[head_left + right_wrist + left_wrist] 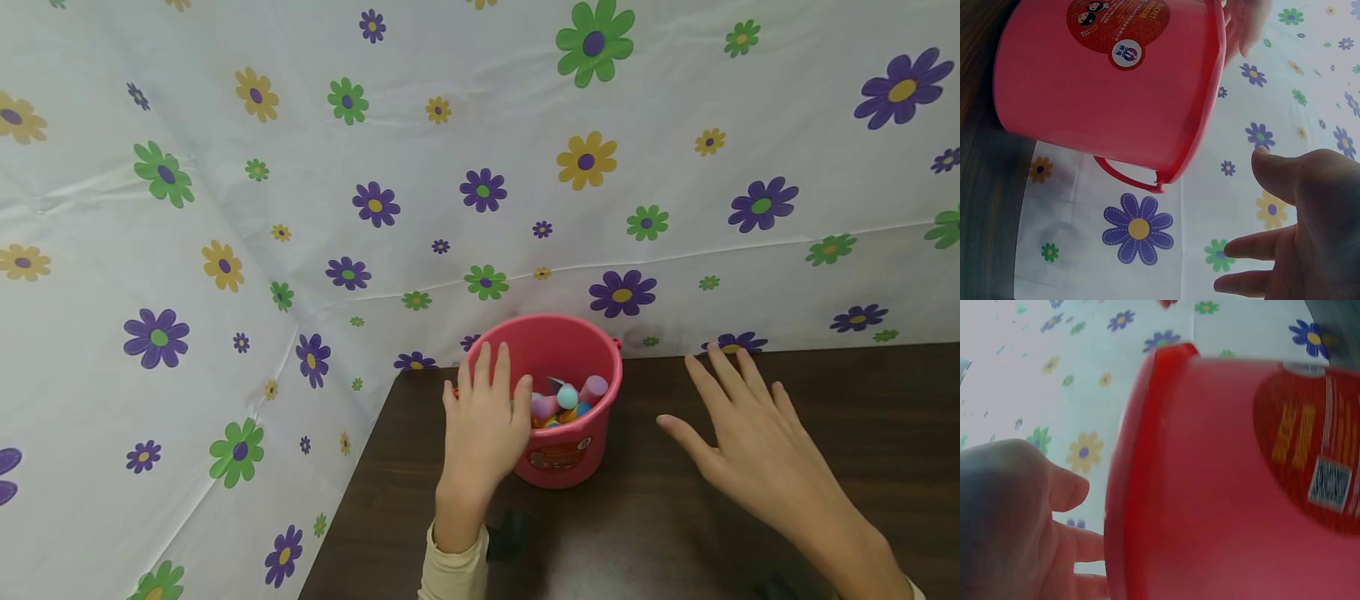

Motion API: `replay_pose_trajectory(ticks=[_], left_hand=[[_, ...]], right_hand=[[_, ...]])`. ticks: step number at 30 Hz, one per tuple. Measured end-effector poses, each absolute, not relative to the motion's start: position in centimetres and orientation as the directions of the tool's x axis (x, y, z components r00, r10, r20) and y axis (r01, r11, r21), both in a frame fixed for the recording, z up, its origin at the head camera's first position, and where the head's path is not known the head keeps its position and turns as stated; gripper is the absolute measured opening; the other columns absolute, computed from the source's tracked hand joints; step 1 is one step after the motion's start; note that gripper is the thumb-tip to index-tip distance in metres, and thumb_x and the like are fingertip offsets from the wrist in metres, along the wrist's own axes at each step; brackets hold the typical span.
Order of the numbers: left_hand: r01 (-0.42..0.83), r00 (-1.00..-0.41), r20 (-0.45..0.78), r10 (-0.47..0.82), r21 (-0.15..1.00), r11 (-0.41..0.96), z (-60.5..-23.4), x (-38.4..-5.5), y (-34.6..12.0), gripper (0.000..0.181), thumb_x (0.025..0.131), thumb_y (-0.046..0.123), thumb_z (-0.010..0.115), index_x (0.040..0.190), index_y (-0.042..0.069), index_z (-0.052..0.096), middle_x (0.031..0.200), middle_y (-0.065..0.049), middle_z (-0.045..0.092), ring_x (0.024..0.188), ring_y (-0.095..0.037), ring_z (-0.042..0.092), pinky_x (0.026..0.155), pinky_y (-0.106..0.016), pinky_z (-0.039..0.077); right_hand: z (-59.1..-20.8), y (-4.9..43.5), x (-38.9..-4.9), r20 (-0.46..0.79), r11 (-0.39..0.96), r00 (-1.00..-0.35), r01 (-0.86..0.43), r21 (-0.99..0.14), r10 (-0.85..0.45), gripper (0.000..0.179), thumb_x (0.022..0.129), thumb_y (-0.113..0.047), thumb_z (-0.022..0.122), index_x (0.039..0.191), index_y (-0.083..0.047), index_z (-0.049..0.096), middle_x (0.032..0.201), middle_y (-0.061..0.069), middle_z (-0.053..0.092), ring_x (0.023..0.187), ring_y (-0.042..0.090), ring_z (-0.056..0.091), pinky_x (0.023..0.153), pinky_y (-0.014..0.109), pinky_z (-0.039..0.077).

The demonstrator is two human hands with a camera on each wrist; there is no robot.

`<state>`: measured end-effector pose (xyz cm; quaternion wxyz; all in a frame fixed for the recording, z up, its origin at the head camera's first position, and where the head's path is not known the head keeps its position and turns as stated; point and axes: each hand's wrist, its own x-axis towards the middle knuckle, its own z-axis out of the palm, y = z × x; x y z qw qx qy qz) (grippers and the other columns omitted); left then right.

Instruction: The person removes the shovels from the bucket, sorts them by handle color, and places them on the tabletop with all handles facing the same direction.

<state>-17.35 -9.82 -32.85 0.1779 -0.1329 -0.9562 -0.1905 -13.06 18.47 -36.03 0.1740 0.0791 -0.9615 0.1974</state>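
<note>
A pink bucket (558, 467) stands upright on the dark wooden table, with several small colourful items (567, 396) inside, among them purple and pale blue rounded pieces. My left hand (486, 425) is over the bucket's near left rim, fingers extended and spread, hiding part of the contents. In the left wrist view the hand (1035, 519) is beside the rim, its fingers passing behind it. Off to the bucket's right, my right hand (757, 450) hovers above the table with spread fingers and nothing in it. The right wrist view shows the bucket's side, label (1127, 55) and handle (1129, 178).
The dark brown table (645, 533) reaches to a white sheet (480, 150) printed with green, purple and yellow flowers, which hangs behind it and along its left side. The bucket stands near the table's back left corner.
</note>
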Motion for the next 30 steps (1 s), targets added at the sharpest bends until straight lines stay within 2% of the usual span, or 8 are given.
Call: replay_pose_trajectory(ticks=[5,9,13,21,30], left_hand=[[0.300,-0.885,0.445,0.133,0.328,0.896,-33.1,-18.0,-10.8,0.057,0.105,0.035,0.049,0.154,0.005,0.048,0.156,-0.022,0.044,0.141,-0.047,0.040,0.112,-0.072,0.032],[0.288,-0.880,0.465,0.099,0.355,0.890,-33.2,-18.6,-11.3,0.056,0.105,0.034,0.049,0.151,0.003,0.050,0.154,-0.023,0.046,0.138,-0.046,0.044,0.109,-0.069,0.038],[0.275,-0.881,0.468,0.066,0.394,0.877,-33.3,-19.1,-11.7,0.055,0.105,0.033,0.050,0.151,0.003,0.049,0.152,-0.024,0.048,0.137,-0.046,0.046,0.105,-0.067,0.044],[0.252,-0.883,0.470,0.009,0.456,0.854,-33.5,-19.9,-12.3,0.054,0.104,0.031,0.051,0.149,0.001,0.051,0.146,-0.023,0.053,0.128,-0.045,0.052,0.100,-0.066,0.049],[0.238,-0.876,0.481,-0.035,0.494,0.836,-34.0,-20.5,-12.8,0.052,0.102,0.028,0.055,0.146,0.001,0.054,0.141,-0.022,0.056,0.124,-0.043,0.057,0.096,-0.064,0.052]], right_hand=[[-36.2,18.4,-13.0,0.376,0.908,-0.923,-0.226,-0.353,-0.083,0.089,0.098,-0.059,0.058,0.159,0.002,0.034,0.164,0.033,0.022,0.151,0.056,0.010,0.111,0.081,0.006],[-36.2,18.4,-13.1,0.366,0.908,-0.927,-0.218,-0.357,-0.079,0.089,0.098,-0.060,0.058,0.160,0.000,0.033,0.163,0.034,0.024,0.149,0.059,0.012,0.109,0.082,0.009],[-36.0,18.3,-13.1,0.356,0.913,-0.931,-0.209,-0.350,-0.076,0.089,0.098,-0.060,0.059,0.159,0.000,0.034,0.160,0.036,0.028,0.146,0.062,0.020,0.108,0.083,0.017],[-35.7,18.2,-13.1,0.347,0.927,-0.935,-0.195,-0.320,-0.077,0.089,0.096,-0.061,0.060,0.155,0.003,0.040,0.154,0.038,0.036,0.138,0.061,0.032,0.104,0.081,0.029],[-35.7,18.1,-13.0,0.361,0.925,-0.929,-0.204,-0.320,-0.080,0.087,0.097,-0.059,0.061,0.154,0.002,0.041,0.152,0.038,0.038,0.133,0.062,0.036,0.099,0.082,0.033]])
